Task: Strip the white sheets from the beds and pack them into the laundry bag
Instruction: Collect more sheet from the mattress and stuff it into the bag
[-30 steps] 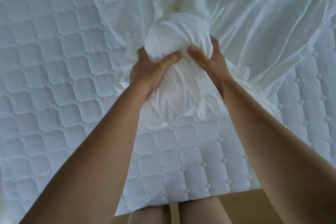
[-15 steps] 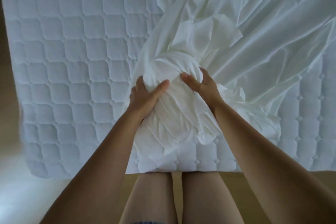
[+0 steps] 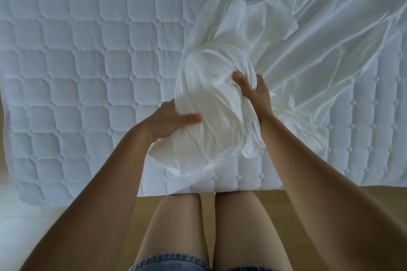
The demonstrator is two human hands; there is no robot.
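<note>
1. We have rolled the white sheet bundle (image 3: 211,116) nearer the quilted mattress (image 3: 88,72) edge; our left hand (image 3: 167,122) now clasps its near side, while our right hand (image 3: 255,92) pinches folds.
2. Loose sheet trails right, so gathering continues.

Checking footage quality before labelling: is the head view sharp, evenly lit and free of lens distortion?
Head view: dim, bluish, soft light, no glare; the bunched sheet looks smeared and the left hand slightly blurred; the mattress edge and quilting bow from the wide-angle lens.
</note>
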